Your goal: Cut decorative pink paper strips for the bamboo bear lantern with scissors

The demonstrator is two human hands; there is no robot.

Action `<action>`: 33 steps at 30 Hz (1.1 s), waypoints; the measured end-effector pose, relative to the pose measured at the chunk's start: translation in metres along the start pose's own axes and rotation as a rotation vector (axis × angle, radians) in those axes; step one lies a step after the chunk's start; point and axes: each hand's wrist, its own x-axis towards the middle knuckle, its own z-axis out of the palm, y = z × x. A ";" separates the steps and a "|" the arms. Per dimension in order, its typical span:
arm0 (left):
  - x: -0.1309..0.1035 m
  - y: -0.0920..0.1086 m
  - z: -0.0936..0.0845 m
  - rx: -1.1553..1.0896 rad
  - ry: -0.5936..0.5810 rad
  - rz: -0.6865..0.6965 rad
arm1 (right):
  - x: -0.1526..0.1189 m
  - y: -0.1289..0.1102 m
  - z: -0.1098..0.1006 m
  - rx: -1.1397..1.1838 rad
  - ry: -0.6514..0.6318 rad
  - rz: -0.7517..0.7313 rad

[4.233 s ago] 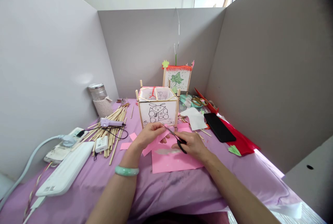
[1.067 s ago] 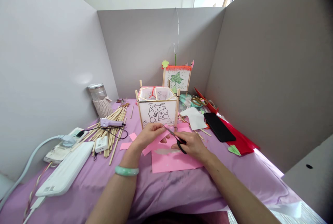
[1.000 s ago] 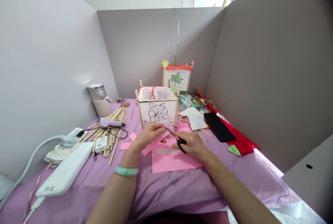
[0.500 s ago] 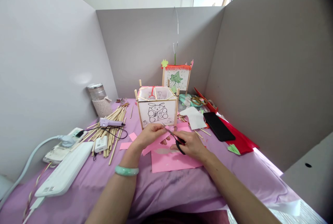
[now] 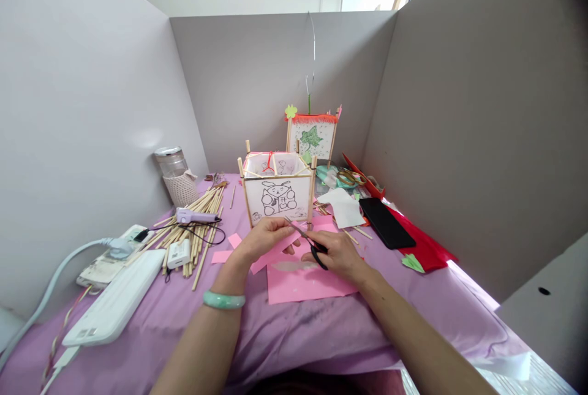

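Note:
Between the fingers of my left hand [image 5: 265, 239] is a strip of pink paper [image 5: 269, 260], its lower end slanting down to the left. My right hand [image 5: 337, 255] is closed round black-handled scissors [image 5: 318, 254], whose blades point up and left at the strip's upper end. Under both hands lies a larger sheet of pink paper [image 5: 298, 289] with a greyish patch. Just behind the hands stands a square lantern [image 5: 280, 199] of sticks and white paper, with a rabbit drawing on its front. Small pink pieces [image 5: 222, 256] rest left of my left wrist.
Wooden sticks [image 5: 197, 260] lie heaped at the left, with a lilac glue gun [image 5: 195, 216] and a white charger [image 5: 178, 254]. A power bank [image 5: 114, 300] and cables are nearer. At right are a black phone [image 5: 386, 222], red fabric [image 5: 432, 248] and a second lantern [image 5: 315, 138] behind.
Very little differs. The scissors blades have shifted slightly at the paper strip, and both hands stay in nearly the same place.

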 end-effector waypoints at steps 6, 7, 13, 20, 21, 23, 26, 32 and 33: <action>0.000 0.000 0.000 -0.003 -0.004 -0.004 | 0.000 0.000 -0.001 0.003 -0.004 -0.002; 0.000 0.000 0.000 -0.007 -0.008 -0.003 | 0.000 0.000 -0.001 0.006 -0.005 -0.003; 0.001 -0.002 0.000 -0.002 -0.007 -0.006 | 0.000 -0.001 -0.001 0.018 -0.009 0.013; 0.003 -0.002 -0.003 -0.025 0.115 -0.004 | 0.000 -0.002 -0.002 0.005 -0.032 0.035; 0.003 -0.002 -0.003 -0.034 0.126 -0.008 | -0.001 -0.002 -0.003 0.002 -0.035 0.034; 0.003 -0.002 -0.003 -0.041 0.130 -0.010 | -0.001 -0.002 -0.003 0.001 -0.037 0.030; 0.003 -0.002 -0.003 -0.034 0.128 -0.009 | 0.000 -0.002 -0.003 0.004 -0.026 0.021; 0.002 -0.002 -0.002 -0.019 0.137 -0.013 | 0.000 -0.002 -0.001 0.003 -0.022 0.014; 0.002 -0.002 -0.002 -0.017 0.138 -0.014 | 0.000 -0.002 -0.001 0.001 -0.023 0.017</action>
